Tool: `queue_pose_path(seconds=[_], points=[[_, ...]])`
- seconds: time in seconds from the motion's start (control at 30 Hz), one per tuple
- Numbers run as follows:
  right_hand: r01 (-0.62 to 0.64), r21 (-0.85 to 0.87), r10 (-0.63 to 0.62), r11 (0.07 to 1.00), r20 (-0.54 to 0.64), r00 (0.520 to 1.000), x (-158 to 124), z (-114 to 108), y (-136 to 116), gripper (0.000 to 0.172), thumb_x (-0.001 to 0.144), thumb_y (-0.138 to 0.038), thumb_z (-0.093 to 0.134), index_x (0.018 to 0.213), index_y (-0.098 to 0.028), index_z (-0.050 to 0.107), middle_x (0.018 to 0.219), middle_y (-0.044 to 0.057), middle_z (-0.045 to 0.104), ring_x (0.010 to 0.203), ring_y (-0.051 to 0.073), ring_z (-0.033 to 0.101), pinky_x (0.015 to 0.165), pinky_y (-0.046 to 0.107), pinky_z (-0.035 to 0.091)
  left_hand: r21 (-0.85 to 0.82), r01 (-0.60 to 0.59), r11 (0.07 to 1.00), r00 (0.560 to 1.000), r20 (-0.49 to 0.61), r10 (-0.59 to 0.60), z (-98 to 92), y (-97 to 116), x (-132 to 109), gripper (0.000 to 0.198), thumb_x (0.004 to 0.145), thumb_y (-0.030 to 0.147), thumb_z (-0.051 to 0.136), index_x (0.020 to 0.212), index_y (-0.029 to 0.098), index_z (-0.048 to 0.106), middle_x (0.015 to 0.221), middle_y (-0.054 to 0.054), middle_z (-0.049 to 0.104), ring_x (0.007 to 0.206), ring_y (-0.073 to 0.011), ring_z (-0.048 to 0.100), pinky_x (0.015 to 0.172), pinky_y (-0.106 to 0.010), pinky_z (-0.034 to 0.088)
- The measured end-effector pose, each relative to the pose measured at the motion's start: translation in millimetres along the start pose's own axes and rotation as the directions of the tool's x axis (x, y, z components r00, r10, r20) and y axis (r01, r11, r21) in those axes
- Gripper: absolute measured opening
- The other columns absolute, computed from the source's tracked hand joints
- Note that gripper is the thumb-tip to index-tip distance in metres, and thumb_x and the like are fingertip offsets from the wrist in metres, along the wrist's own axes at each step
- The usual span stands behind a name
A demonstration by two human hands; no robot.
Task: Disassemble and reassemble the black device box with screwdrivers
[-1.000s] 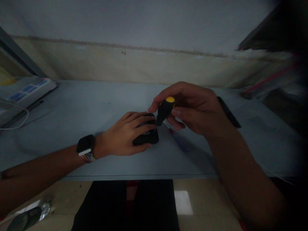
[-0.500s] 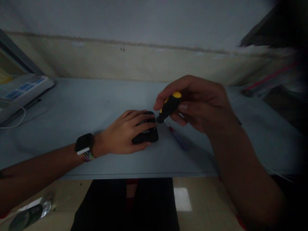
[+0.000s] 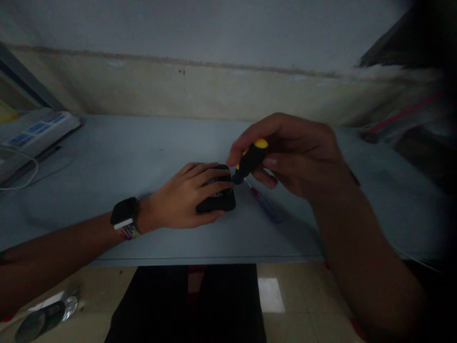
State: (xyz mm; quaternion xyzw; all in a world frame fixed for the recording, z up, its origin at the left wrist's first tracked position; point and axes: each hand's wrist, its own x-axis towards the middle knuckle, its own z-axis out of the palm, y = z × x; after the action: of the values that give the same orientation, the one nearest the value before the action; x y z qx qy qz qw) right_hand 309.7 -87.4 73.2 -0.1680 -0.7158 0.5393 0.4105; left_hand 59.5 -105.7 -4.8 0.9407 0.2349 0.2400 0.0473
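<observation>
A flat black case with rounded corners [image 3: 223, 204] lies on the table; its exact kind is unclear. My left hand [image 3: 189, 195] holds it down, fingers across its top and thumb along the near side, covering much of it. Between the thumb and fingers of my right hand [image 3: 289, 152] is a screwdriver with a black and yellow handle [image 3: 251, 160]. It leans, its tip pointing down at the case's right part; whether the tip touches is too dark to tell. A second screwdriver with a clear purplish handle [image 3: 266, 208] lies just right of the case.
A white power strip [image 3: 39, 133] with a cable sits at the table's left end. Behind the table [image 3: 143, 143] rises a wall. Dim items with a pink edge [image 3: 403, 114] are at the far right. Below on the floor is a plastic bottle [image 3: 46, 317].
My right hand and the black and yellow screwdriver have shifted very slightly, the handle a little to the left. My left hand and the case stay in place.
</observation>
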Motion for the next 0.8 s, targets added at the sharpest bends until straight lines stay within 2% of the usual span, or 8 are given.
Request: queue_pose_path(seconds=[0.07, 0.17, 0.23, 0.3, 0.4, 0.5, 0.63, 0.8], points=[[0.000, -0.003, 0.000, 1.000, 0.016, 1.000, -1, 1, 2, 0.024, 0.097, -0.024, 0.076, 0.120, -0.025, 0.081, 0.107, 0.005, 0.082, 0.060, 0.013, 0.056, 0.045, 0.025, 0.042, 0.008, -0.006, 1.000, 1.000, -0.004, 0.006, 0.1, 0, 0, 0.052, 0.102, 0.044, 0.070, 0.145, 0.017, 0.063, 0.149, -0.019, 0.066, 0.142, -0.0375, 0.060, 0.115, -0.054, 0.049], [-0.022, -0.043, 0.021, 0.999, -0.015, 1.000, 0, 5, 2, 0.028, 0.092, -0.030, 0.083, 0.120, -0.027, 0.080, 0.103, 0.005, 0.081, 0.070, 0.017, 0.067, 0.053, 0.028, 0.054, 0.016, -0.011, 1.000, 1.000, -0.012, 0.011, 0.5, 0, 0, 0.052, 0.101, 0.043, 0.072, 0.144, 0.016, 0.063, 0.148, -0.019, 0.067, 0.141, -0.0380, 0.061, 0.114, -0.054, 0.051], [-0.012, -0.029, 0.011, 0.999, -0.041, 0.999, 1, 9, 3, 0.036, 0.086, -0.024, 0.088, 0.120, -0.027, 0.076, 0.100, 0.003, 0.082, 0.081, 0.020, 0.074, 0.064, 0.029, 0.061, 0.018, -0.022, 1.000, 0.999, -0.030, 0.022, 0.9, -1, 0, 0.051, 0.100, 0.043, 0.073, 0.143, 0.016, 0.063, 0.147, -0.019, 0.067, 0.141, -0.0384, 0.061, 0.113, -0.055, 0.052], [-0.001, -0.005, 0.001, 1.000, -0.076, 0.997, 3, 13, 4, 0.038, 0.082, -0.016, 0.091, 0.113, -0.026, 0.072, 0.096, 0.001, 0.082, 0.082, 0.018, 0.075, 0.069, 0.028, 0.062, 0.020, -0.033, 0.999, 0.998, -0.049, 0.033, 1.6, -1, -1, 0.049, 0.101, 0.042, 0.072, 0.142, 0.016, 0.063, 0.145, -0.019, 0.068, 0.141, -0.0382, 0.061, 0.112, -0.054, 0.052], [-0.016, -0.022, 0.013, 1.000, -0.109, 0.994, 3, 15, 5, 0.032, 0.082, -0.020, 0.092, 0.101, -0.024, 0.068, 0.092, 0.000, 0.082, 0.063, 0.014, 0.068, 0.056, 0.025, 0.056, 0.023, -0.038, 0.999, 0.997, -0.063, 0.039, 2.9, -2, -1, 0.048, 0.101, 0.043, 0.071, 0.141, 0.017, 0.063, 0.144, -0.018, 0.069, 0.141, -0.0380, 0.062, 0.112, -0.055, 0.053], [-0.026, -0.068, 0.021, 0.997, -0.080, 0.997, 1, 11, 4, 0.024, 0.087, -0.024, 0.088, 0.106, -0.026, 0.074, 0.101, 0.003, 0.084, 0.052, 0.011, 0.059, 0.044, 0.026, 0.048, 0.014, -0.036, 0.999, 0.997, -0.062, 0.037, 3.9, -2, -2, 0.050, 0.101, 0.045, 0.071, 0.142, 0.017, 0.062, 0.148, -0.019, 0.067, 0.141, -0.0384, 0.061, 0.113, -0.056, 0.052], [-0.091, -0.115, 0.086, 0.989, -0.048, 0.995, 2, 10, -3, 0.025, 0.092, -0.034, 0.080, 0.117, -0.031, 0.079, 0.106, 0.003, 0.084, 0.057, 0.017, 0.064, 0.043, 0.031, 0.049, 0.007, -0.025, 1.000, 0.999, -0.031, 0.026, 3.6, -2, -2, 0.051, 0.101, 0.043, 0.071, 0.144, 0.017, 0.062, 0.152, -0.020, 0.064, 0.143, -0.0392, 0.059, 0.115, -0.058, 0.051], [-0.113, -0.097, 0.111, 0.989, -0.027, 0.993, 23, 23, -10, 0.035, 0.088, -0.042, 0.085, 0.120, -0.031, 0.076, 0.101, 0.004, 0.083, 0.071, 0.023, 0.073, 0.047, 0.032, 0.054, 0.022, -0.029, 0.999, 0.998, -0.056, 0.030, 2.7, -1, -2, 0.049, 0.101, 0.041, 0.071, 0.144, 0.017, 0.061, 0.148, -0.019, 0.066, 0.141, -0.0379, 0.061, 0.116, -0.056, 0.051]])
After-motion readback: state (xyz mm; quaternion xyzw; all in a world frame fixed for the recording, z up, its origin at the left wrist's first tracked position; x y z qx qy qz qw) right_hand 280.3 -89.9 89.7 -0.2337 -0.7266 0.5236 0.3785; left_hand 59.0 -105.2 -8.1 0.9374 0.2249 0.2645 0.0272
